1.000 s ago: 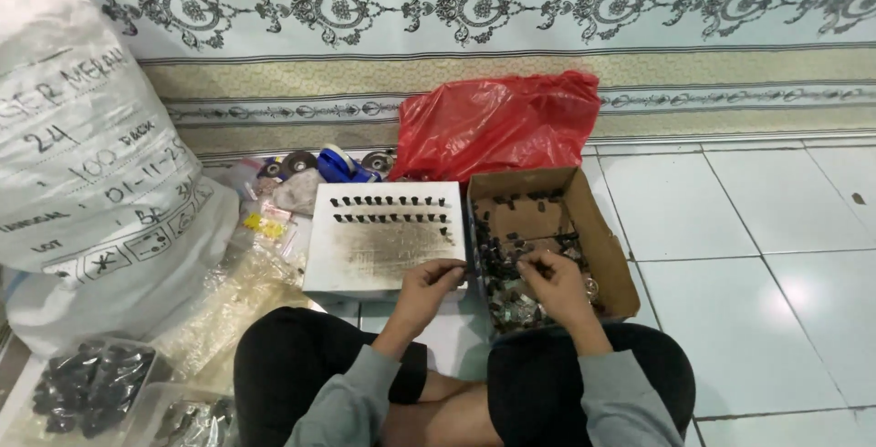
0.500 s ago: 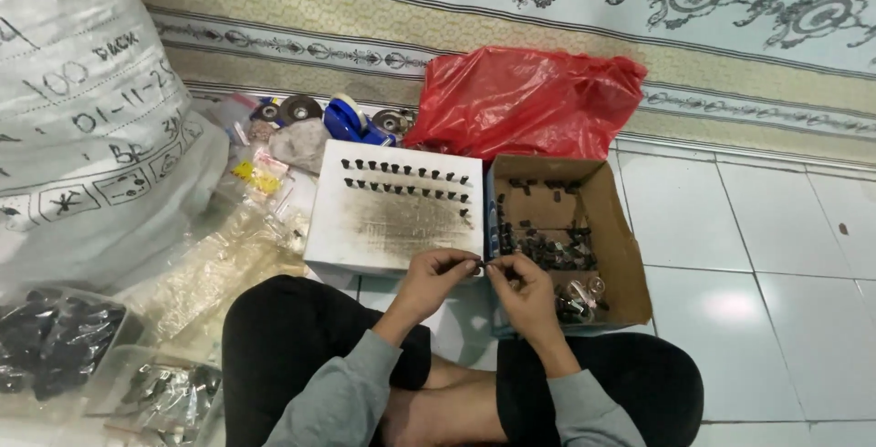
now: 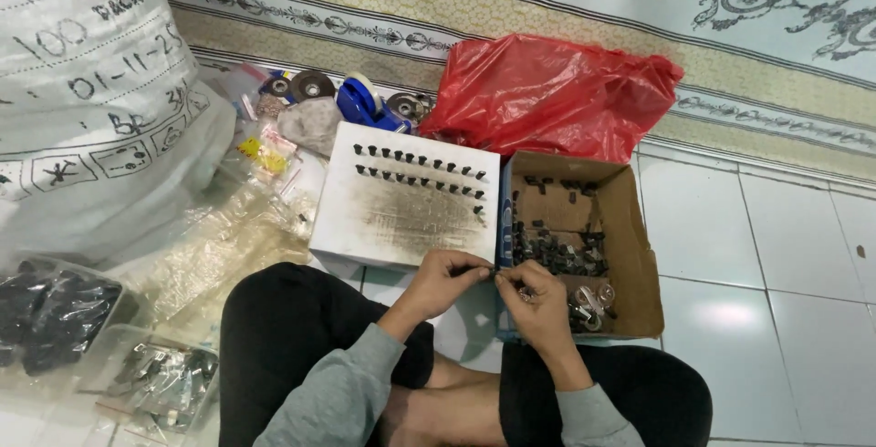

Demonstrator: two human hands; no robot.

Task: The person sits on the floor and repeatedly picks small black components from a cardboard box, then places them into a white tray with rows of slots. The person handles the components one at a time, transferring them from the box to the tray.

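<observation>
a big white woven sack (image 3: 87, 100) with dark markings fills the far left of the floor (image 3: 785, 319), leaning over crumpled clear plastic bags (image 3: 219, 246) that spread toward the person's knee. a red plastic bag (image 3: 547, 91) lies bunched against the patterned carpet edge (image 3: 456, 9) at the far side, just behind an open cardboard box (image 3: 639, 255). the box sits on the white tiles right of centre and holds a heap of small dark parts (image 3: 557, 251), with a few shiny round pieces at its near edge. touching the box's left wall is a white foam board (image 3: 401, 214), smudged grey in the middle, with two rows of small dark parts (image 3: 420, 169) stuck upright along its far edge. behind the board's far left corner lie a blue tape dispenser (image 3: 365, 105), dark round discs (image 3: 310, 85) and a greyish lump. at the near left, clear tubs (image 3: 109, 337) hold more dark and metallic bits. the person sits cross-legged in dark trousers and grey sleeves. the left hand (image 3: 443, 278) and the right hand (image 3: 534, 296) meet just past the board's near right corner, fingertips pinched together on a small thin piece (image 3: 494, 272) held between them, too small to make out.
</observation>
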